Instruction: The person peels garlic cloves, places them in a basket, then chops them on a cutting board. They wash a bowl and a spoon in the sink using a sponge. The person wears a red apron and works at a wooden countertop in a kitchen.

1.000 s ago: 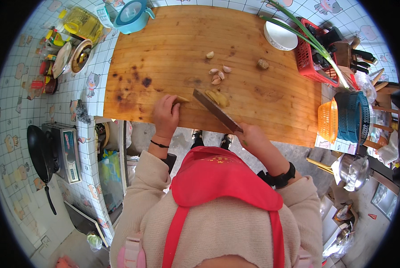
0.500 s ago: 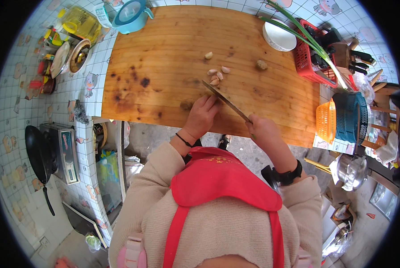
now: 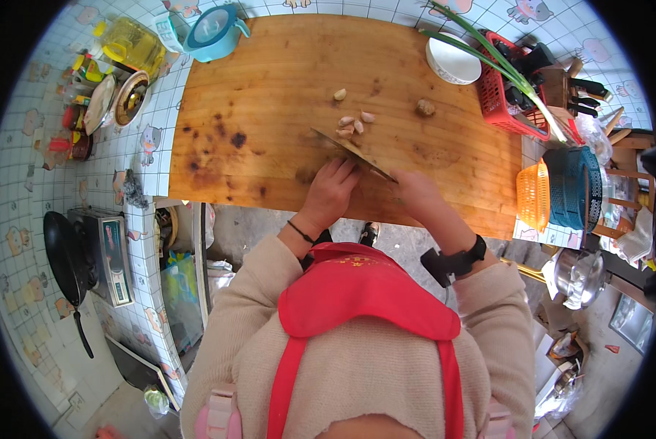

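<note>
My right hand (image 3: 418, 196) is closed round the handle of a kitchen knife (image 3: 357, 155), whose blade slants up to the left over the wooden board. Close beside the blade, my left hand (image 3: 329, 192) has its fingers curled down on the wood. A brown, knobbly lump, seemingly ginger (image 3: 307, 173), shows at the left side of these fingers; the rest is covered by the hand. Just beyond the blade lie several garlic cloves (image 3: 345, 123), and one more clove (image 3: 340, 94) lies farther off. Another brown knobbly piece (image 3: 425, 107) rests to the right.
Far right on the wooden board (image 3: 269, 80) stands a white bowl (image 3: 454, 60) beside a red basket (image 3: 495, 101) with green onions (image 3: 515, 73) across it. An orange basket (image 3: 533, 196) is at the right edge. A blue strainer bowl (image 3: 214, 35) sits far left.
My right hand and the knife have shifted left, and the blade now lies closer to my left fingers and the garlic. My left hand stays nearly in place.
</note>
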### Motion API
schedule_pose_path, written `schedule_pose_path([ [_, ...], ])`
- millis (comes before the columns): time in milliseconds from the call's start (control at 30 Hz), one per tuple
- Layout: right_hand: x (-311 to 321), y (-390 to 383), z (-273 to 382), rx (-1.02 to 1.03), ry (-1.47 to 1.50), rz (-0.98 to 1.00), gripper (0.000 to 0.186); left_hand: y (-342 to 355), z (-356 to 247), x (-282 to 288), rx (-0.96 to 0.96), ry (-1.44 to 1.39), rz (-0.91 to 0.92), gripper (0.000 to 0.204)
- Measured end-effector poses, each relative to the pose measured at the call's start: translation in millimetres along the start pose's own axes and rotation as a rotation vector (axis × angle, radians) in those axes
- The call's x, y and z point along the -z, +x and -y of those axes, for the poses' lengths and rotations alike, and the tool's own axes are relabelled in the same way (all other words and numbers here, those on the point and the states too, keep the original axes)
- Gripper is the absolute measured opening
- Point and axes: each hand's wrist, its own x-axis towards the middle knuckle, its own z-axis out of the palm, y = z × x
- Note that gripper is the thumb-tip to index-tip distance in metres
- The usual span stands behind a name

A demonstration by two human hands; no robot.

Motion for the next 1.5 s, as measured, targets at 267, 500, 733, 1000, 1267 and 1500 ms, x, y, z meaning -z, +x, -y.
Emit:
schedule_pose_path([
  [267, 10, -51, -28, -0.153, 0.419, -0.183, 0.019, -11, -1, 36, 0.036, 0.025, 0.007, 0.032],
  [500, -12, -72, -38, -0.270, 0.483, -0.217, 0.018, 29, 9, 15, -0.035, 0.017, 0.191, 0.037],
  [733, -13, -85, -43, -0.336, 0.588, -0.243, 0.020, 34, 15, 14, -0.106, 0.036, 0.213, 0.035],
  [1000, -13, -92, -59, -0.366, 0.579, -0.376, 0.019, 52, 17, 11, -0.152, 0.102, 0.370, 0.014],
  [1267, -12, -92, -102, -0.470, 0.080, -0.725, 0.033, 55, 16, 12, -0.141, 0.108, 0.415, 0.028],
  [1500, 10, -75, -120, -0.498, -0.224, -0.331, 0.036, 47, 8, 18, -0.073, 0.082, 0.365, 0.039],
])
